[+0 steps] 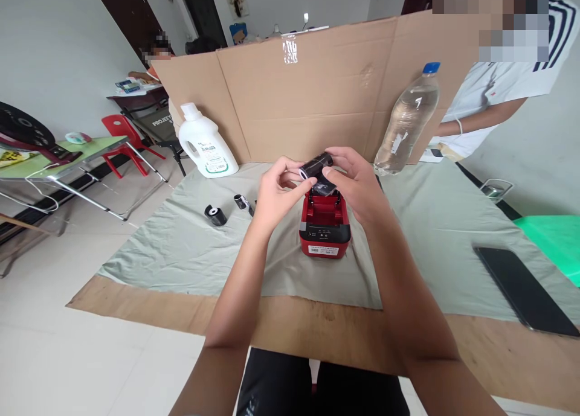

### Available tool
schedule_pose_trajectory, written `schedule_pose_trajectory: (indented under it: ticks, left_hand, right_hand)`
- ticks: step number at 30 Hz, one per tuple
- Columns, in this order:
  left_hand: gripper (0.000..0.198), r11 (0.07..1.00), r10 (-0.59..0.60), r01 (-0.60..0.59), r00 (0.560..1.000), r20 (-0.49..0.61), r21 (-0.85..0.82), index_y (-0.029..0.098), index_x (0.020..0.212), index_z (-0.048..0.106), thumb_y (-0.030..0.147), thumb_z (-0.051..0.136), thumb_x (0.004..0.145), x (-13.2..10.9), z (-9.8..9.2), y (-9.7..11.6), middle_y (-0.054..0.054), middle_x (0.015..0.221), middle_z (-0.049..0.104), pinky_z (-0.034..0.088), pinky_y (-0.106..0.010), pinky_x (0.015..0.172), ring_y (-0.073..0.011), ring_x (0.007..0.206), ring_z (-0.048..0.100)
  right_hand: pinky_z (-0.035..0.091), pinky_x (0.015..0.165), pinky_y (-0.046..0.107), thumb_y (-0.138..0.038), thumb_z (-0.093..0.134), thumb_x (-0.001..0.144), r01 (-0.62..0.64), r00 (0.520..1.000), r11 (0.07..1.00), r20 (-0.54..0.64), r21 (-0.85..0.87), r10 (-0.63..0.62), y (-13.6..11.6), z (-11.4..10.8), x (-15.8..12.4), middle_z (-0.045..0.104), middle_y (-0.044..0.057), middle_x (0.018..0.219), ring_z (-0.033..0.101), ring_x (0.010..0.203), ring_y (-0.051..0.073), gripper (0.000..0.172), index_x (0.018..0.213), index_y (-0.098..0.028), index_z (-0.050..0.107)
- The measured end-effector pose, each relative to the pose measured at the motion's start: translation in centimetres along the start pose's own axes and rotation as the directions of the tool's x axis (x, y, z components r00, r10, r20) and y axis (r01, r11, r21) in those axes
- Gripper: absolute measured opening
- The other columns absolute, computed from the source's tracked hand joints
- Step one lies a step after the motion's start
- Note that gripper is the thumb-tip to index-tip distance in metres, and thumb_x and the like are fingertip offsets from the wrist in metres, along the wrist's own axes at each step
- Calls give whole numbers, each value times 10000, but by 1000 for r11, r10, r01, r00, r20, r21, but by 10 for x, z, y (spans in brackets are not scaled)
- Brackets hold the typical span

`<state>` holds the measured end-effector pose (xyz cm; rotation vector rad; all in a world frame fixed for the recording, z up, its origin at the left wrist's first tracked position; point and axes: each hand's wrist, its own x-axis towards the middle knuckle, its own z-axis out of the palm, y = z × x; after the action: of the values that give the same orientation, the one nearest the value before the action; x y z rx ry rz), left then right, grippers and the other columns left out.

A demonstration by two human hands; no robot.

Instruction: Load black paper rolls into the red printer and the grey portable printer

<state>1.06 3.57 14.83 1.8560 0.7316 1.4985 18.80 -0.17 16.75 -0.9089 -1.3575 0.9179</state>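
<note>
Both my hands hold a black-wrapped roll (pixel 316 165) above a small red and black label printer (pixel 325 232). My left hand (pixel 283 189) has its fingers and thumb round the roll's left end, where a pale core shows. At the right end, my right hand (pixel 356 177) grips it with thumb and fingers. The printer stands on the cloth with its lid raised and its red bay exposed; the roll and my hands partly cover the lid. Left of my left forearm, one black roll (pixel 215 215) and a smaller black roll (pixel 240 202) lie on the cloth.
A grey-green cloth (pixel 181 247) covers most of the wooden table (pixel 149 296). At the back stand a white jug (pixel 208 144) and a water bottle (pixel 408 123) against a cardboard screen (pixel 308 102). A black tablet or phone (pixel 525 289) lies at right. Other people are beyond the screen.
</note>
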Motion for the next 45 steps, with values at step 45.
schedule_pose_trajectory:
  ticks: [45]
  left_hand:
    - [422, 743, 302, -284, 950, 76, 606, 267, 1240, 661, 560, 686, 938, -5, -6, -1, -56, 1122, 583, 591, -298, 812, -171, 939, 670]
  right_hand:
    - [592, 831, 392, -318, 694, 884, 86, 994, 966, -47, -244, -100, 0, 21, -8, 760, 65, 1126, 719, 923, 222, 326, 1190, -225, 754]
